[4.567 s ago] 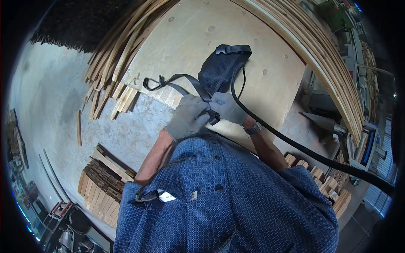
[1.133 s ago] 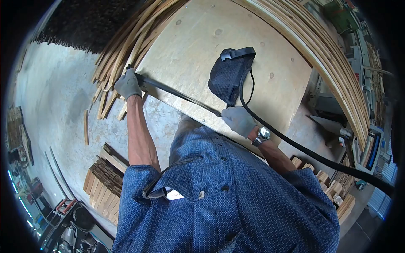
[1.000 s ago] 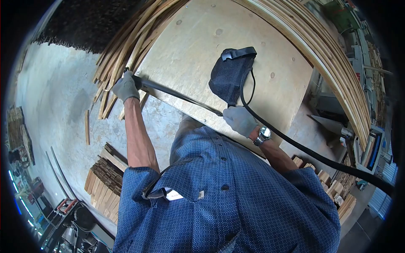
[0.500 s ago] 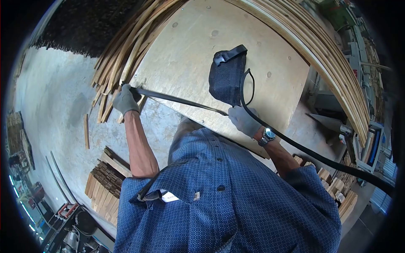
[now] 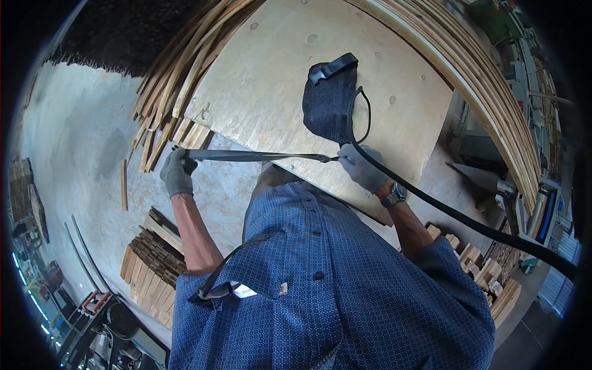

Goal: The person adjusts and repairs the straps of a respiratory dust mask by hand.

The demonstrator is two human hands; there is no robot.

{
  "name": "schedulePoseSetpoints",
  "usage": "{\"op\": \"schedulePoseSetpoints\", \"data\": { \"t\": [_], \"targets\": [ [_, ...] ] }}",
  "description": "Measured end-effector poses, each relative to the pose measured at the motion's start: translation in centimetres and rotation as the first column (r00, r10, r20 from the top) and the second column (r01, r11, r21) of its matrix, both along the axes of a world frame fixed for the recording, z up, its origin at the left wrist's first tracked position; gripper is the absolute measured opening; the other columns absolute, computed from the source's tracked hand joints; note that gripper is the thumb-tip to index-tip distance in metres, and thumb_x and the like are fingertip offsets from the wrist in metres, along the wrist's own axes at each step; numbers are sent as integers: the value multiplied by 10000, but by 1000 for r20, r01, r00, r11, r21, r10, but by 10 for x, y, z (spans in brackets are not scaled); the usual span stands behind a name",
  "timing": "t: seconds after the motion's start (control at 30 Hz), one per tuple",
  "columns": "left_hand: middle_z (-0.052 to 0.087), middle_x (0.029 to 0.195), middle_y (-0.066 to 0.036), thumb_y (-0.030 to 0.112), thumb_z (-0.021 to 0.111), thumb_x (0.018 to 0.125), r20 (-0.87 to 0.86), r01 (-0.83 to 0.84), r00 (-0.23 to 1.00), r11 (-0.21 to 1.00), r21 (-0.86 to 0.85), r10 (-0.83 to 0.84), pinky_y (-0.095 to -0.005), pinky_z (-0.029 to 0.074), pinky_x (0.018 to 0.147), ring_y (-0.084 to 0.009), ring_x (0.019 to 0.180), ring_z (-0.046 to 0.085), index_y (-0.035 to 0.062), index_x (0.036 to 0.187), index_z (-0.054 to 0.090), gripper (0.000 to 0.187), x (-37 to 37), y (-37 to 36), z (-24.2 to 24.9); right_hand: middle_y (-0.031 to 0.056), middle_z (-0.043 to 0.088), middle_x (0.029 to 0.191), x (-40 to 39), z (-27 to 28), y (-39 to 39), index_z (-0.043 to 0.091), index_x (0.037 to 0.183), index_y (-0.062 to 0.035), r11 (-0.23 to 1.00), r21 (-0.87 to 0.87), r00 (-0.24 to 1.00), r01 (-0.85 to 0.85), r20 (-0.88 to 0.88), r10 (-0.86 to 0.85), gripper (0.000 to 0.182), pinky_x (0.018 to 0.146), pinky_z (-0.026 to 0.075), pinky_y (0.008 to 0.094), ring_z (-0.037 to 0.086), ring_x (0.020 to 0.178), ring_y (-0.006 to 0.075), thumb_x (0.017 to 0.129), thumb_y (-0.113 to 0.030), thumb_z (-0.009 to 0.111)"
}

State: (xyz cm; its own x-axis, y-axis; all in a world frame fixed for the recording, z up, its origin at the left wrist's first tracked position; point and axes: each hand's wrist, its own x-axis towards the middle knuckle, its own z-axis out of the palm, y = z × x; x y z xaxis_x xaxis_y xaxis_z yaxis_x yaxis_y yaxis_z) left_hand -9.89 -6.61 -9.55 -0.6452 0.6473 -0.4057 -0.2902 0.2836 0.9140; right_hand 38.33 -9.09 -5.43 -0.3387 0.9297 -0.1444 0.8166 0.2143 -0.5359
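Observation:
A dark flat strap (image 5: pixel 253 156) runs taut between my two grey-gloved hands. My left hand (image 5: pixel 178 172) is closed round its left end, out past the board's edge over the floor. My right hand (image 5: pixel 365 169) pinches the other end, near a small dark fitting, above the near edge of the plywood board (image 5: pixel 271 80). Just beyond my right hand, a black mesh pouch (image 5: pixel 328 108) with a buckled strap lies on the board. A thick black cord (image 5: pixel 456 223) passes over my right hand towards the pouch.
Long wooden strips (image 5: pixel 179 80) lie along the board's left side, and more strips (image 5: pixel 475 74) curve along its right. Stacked wood pieces (image 5: pixel 151 271) stand on the floor at lower left, with further wood blocks (image 5: pixel 487 271) at lower right. Machinery (image 5: pixel 524 105) stands at the right.
My left hand has moved down and slightly left, away from the wooden strips, with the strap in it. The strap now runs nearly level. My right hand has shifted slightly.

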Motion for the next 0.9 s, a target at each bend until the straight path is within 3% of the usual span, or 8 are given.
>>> {"op": "schedulePoseSetpoints", "data": {
  "t": [0.07, 0.3, 0.4, 0.5, 0.6, 0.7, 0.77, 0.9],
  "targets": [
    [680, 763, -67, 160, 755, 880, 48, 98, 994, 994, -49, -96, -321, 574, 524, -170, 563, 636, 9, 943, 740, 164, -11, -2, -3, 124, 688, 837, 1, -5, 1, 674, 976, -86, 999, 30, 1000, -9, -20, 10, 103, 686, 517, 448, 674, 786, 337, 940, -181, 656],
    [699, 787, -60, 209, 774, 897, -53, 153, 986, 984, -86, -158, -329, 580, 537, -149, 566, 631, 29, 997, 763, 206, -9, 9, 7, 130, 699, 881, -5, -10, -2, 679, 1002, -75, 999, 35, 1000, -23, 6, 23, 121, 726, 536, 442, 684, 827, 341, 931, -173, 669],
    [675, 723, -64, 224, 792, 886, -66, 166, 984, 985, -40, -168, -308, 563, 503, -139, 534, 615, 14, 935, 748, 220, 0, 26, 20, 134, 706, 936, -6, -9, -4, 681, 1026, -66, 998, 49, 1000, -25, 11, 25, 141, 756, 544, 443, 684, 870, 346, 927, -166, 669],
    [639, 652, -68, 253, 811, 872, -136, 185, 972, 980, -67, -192, -280, 529, 459, -141, 488, 593, -1, 846, 732, 267, 10, 54, 25, 108, 669, 858, -9, -12, -8, 621, 946, -100, 985, 162, 998, -59, -9, 62, 60, 691, 552, 466, 675, 814, 349, 891, -124, 624],
    [626, 630, -63, 298, 837, 845, -180, 254, 949, 965, -59, -260, -277, 510, 449, -145, 460, 577, -1, 776, 724, 327, 34, 83, 39, 103, 687, 866, -11, -24, -10, 623, 942, -104, 986, 144, 996, -85, 25, 82, 64, 693, 555, 458, 689, 822, 337, 891, -140, 640],
    [651, 660, -70, 305, 840, 831, -180, 310, 932, 949, -63, -316, -285, 511, 455, -155, 463, 578, -17, 812, 742, 337, 51, 113, 30, 99, 710, 864, -11, -17, -6, 631, 963, -106, 996, -42, 990, -76, 119, 81, 64, 690, 559, 452, 701, 805, 343, 916, -150, 636],
    [660, 672, -70, 299, 840, 829, -201, 343, 914, 935, -85, -353, -288, 512, 464, -155, 471, 585, -27, 831, 747, 339, 68, 122, 32, 118, 678, 802, -13, 4, -4, 681, 1018, -70, 964, -248, 991, 95, -69, -115, 116, 646, 509, 358, 652, 690, 224, 931, -147, 679],
    [668, 690, -60, 287, 839, 825, -253, 440, 860, 895, -74, -444, -294, 516, 489, -152, 491, 603, -46, 875, 757, 347, 85, 130, 14, 71, 654, 786, -9, 11, -5, 673, 971, -54, 962, -236, 924, 138, -318, -211, 118, 610, 482, 307, 603, 660, 133, 916, -151, 712]
  ]
}}
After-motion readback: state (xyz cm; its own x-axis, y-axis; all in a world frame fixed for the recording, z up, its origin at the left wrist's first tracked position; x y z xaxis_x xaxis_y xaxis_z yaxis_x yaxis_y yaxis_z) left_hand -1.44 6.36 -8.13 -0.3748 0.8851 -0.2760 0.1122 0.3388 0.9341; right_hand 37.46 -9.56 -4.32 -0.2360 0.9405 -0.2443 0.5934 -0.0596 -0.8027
